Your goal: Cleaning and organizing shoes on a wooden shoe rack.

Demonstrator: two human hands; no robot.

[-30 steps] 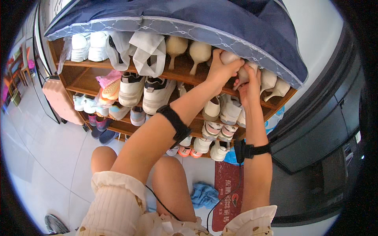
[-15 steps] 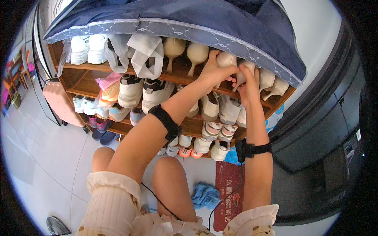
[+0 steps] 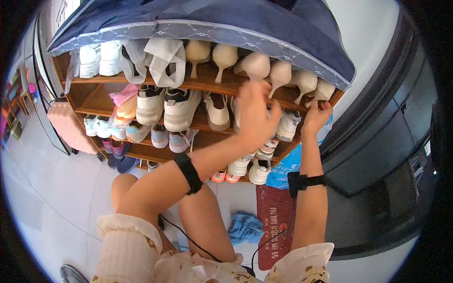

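A row of beige high-heeled shoes (image 3: pixel 280 73) stands on the top shelf, heels toward me. My left hand (image 3: pixel 257 115) hovers in front of the row, blurred by motion, thumb apart from the fingers and nothing held. At the right end of the shelf my right hand (image 3: pixel 317 116) has curled fingers at the heel of the last high-heeled shoe (image 3: pixel 324 88); its fingertips meet the heel low down. My left hand and forearm hide part of the shoes on the shelves below.
A dark blue fabric cover (image 3: pixel 207 14) is lifted over the wooden shoe rack (image 3: pixel 94 96). White sneakers (image 3: pixel 181 108) and other shoes fill the lower shelves. A pink suitcase (image 3: pixel 71 127) stands left. A blue cloth (image 3: pixel 245 227) and a red mat (image 3: pixel 273 221) lie on the floor.
Both hands have let go of the middle pair of high-heeled shoes, which now stands on the shelf. My left hand drew back toward me; my right hand moved right to the end shoe.
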